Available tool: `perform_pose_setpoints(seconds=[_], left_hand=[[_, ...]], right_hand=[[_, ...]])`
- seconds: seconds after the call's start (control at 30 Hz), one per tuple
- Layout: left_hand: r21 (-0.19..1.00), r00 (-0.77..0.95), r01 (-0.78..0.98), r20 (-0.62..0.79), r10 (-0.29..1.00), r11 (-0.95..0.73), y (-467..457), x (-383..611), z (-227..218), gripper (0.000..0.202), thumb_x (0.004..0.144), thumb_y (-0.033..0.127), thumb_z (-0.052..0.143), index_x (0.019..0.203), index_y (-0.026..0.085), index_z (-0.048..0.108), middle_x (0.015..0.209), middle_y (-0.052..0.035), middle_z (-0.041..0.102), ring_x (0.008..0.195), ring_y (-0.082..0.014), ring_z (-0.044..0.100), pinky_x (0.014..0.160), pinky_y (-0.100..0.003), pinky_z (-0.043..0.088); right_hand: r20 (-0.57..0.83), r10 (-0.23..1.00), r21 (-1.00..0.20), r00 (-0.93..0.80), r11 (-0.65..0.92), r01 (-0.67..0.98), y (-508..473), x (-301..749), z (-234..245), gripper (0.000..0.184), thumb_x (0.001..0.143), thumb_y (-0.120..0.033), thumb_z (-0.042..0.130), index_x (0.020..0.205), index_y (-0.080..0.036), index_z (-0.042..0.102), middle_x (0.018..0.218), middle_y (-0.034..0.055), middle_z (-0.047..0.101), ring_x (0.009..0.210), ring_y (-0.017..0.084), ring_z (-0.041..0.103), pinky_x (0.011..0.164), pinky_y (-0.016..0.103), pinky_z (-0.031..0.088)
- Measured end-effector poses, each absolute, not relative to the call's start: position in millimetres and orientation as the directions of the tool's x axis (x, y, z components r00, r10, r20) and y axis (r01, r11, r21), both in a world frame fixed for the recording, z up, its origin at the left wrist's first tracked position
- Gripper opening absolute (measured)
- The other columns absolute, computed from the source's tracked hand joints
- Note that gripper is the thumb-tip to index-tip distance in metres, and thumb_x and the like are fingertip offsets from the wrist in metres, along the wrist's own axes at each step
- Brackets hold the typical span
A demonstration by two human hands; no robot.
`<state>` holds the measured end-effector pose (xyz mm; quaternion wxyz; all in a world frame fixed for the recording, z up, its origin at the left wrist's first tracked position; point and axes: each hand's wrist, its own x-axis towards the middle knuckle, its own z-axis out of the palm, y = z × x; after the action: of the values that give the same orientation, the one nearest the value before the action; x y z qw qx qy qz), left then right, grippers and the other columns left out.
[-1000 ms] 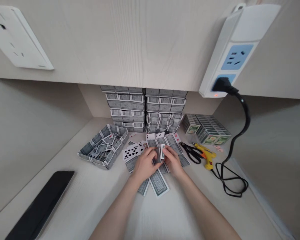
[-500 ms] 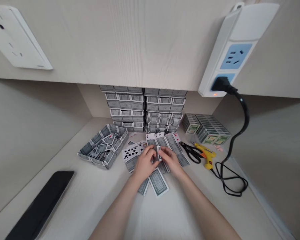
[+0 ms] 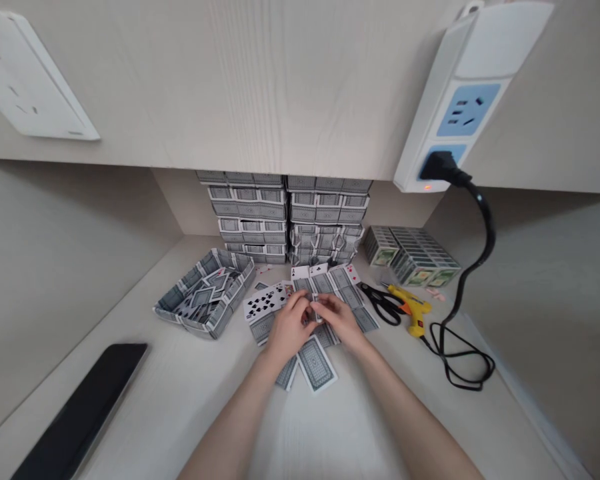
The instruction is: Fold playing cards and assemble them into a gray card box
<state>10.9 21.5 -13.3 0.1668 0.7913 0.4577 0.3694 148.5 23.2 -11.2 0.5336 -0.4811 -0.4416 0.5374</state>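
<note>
My left hand (image 3: 289,325) and my right hand (image 3: 341,318) meet over the middle of the desk, fingers bent and closed around a small playing card (image 3: 317,319). Only a narrow strip of that card, apparently folded, shows between the fingertips. Under and around my hands lie joined playing cards (image 3: 350,297), mostly grey backs up. A ten of spades (image 3: 263,303) lies face up left of my left hand. Closer to me, a loose card (image 3: 318,365) lies back up between my wrists, partly over another card (image 3: 287,375).
A card-built tray (image 3: 205,327) holding loose cards sits left. Stacked card-built boxes (image 3: 253,210) stand behind. To the right are scissors (image 3: 383,303), a yellow glue gun (image 3: 416,312) with its black cord (image 3: 445,360), and card packs (image 3: 420,257). A black flat object (image 3: 85,407) lies front left.
My right fingers have moved left over the strip of card, covering more of it. My left hand stays nearly in place, and the view has shifted slightly.
</note>
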Motion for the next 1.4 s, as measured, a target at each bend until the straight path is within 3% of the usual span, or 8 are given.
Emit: perform_pose_setpoints(seconds=[0.2,0.53,0.73,0.87,0.97,1.07,1.2,1.4], left_hand=[[0.607,0.309,0.580,0.454,0.836,-0.543,21,12,-12,0.016,0.068,0.023,0.062,0.077,0.019,0.050,0.117,-0.0067,0.051,0.098,-0.0195,0.054,0.080,-0.034,0.047],[0.582,0.334,0.607,0.430,0.838,-0.541,16,14,-5,0.015,0.068,0.020,0.061,0.079,0.020,0.051,0.120,-0.0045,0.050,0.092,-0.0184,0.057,0.075,-0.032,0.048],[0.619,0.332,0.577,0.418,0.845,-0.533,15,15,-2,0.015,0.069,0.022,0.061,0.081,0.021,0.051,0.121,-0.0038,0.050,0.092,-0.0183,0.057,0.073,-0.032,0.048],[0.749,0.298,0.450,0.388,0.872,-0.487,14,17,-2,0.024,0.064,0.030,0.067,0.079,0.019,0.051,0.129,-0.0057,0.039,0.095,-0.0194,0.055,0.073,-0.034,0.050],[0.895,0.238,0.269,0.296,0.925,-0.356,15,18,-2,0.031,0.061,0.038,0.067,0.078,0.017,0.051,0.122,-0.0088,0.042,0.092,-0.0200,0.055,0.065,-0.032,0.053],[0.997,0.208,0.003,0.076,0.975,-0.078,18,18,-2,0.033,0.069,0.047,0.056,0.083,0.018,0.047,0.093,-0.0045,0.053,0.083,-0.0184,0.057,0.054,-0.032,0.054],[0.940,0.309,-0.257,-0.140,0.941,0.225,22,17,-1,0.038,0.071,0.047,0.056,0.092,0.019,0.043,0.079,-0.0008,0.053,0.075,-0.0173,0.060,0.051,-0.033,0.055],[0.857,0.432,-0.374,-0.176,0.884,0.353,24,15,0,0.043,0.070,0.032,0.064,0.106,0.015,0.048,0.095,-0.0088,0.060,0.078,-0.0163,0.062,0.065,-0.032,0.055]], right_hand=[[-0.096,0.995,-0.966,-0.032,-0.101,-0.238,23,147,-12,0.035,0.058,-0.037,0.071,0.086,-0.019,0.061,0.076,0.0013,0.063,0.073,0.017,0.059,0.054,0.025,0.046],[-0.099,0.987,-0.894,-0.126,-0.144,-0.425,19,147,-9,0.033,0.057,-0.029,0.074,0.084,-0.019,0.058,0.070,-0.0011,0.063,0.066,0.015,0.059,0.049,0.022,0.043],[-0.044,0.999,-0.929,-0.027,-0.050,-0.365,18,144,-10,0.038,0.055,-0.028,0.075,0.087,-0.020,0.058,0.075,-0.0001,0.064,0.069,0.016,0.060,0.059,0.027,0.046],[0.073,0.992,-0.949,0.098,0.099,-0.299,21,147,-12,0.044,0.053,-0.027,0.076,0.092,-0.021,0.056,0.079,0.0002,0.063,0.075,0.017,0.060,0.072,0.032,0.047],[0.144,0.979,-0.963,0.146,0.172,-0.208,23,151,-14,0.054,0.055,-0.027,0.075,0.104,-0.021,0.054,0.091,0.0040,0.063,0.086,0.020,0.058,0.081,0.036,0.044],[0.223,0.968,-0.958,0.112,0.239,-0.156,24,153,-16,0.056,0.057,-0.027,0.074,0.108,-0.021,0.053,0.105,0.0070,0.060,0.098,0.023,0.055,0.088,0.040,0.040],[0.316,0.949,-0.939,0.013,0.315,-0.138,22,151,-19,0.053,0.058,-0.024,0.073,0.107,-0.024,0.052,0.109,0.0063,0.058,0.102,0.023,0.053,0.090,0.039,0.039],[0.357,0.933,-0.928,-0.047,0.349,-0.132,22,151,-20,0.057,0.063,-0.026,0.071,0.115,-0.026,0.048,0.120,0.0066,0.051,0.110,0.023,0.047,0.092,0.039,0.039]])
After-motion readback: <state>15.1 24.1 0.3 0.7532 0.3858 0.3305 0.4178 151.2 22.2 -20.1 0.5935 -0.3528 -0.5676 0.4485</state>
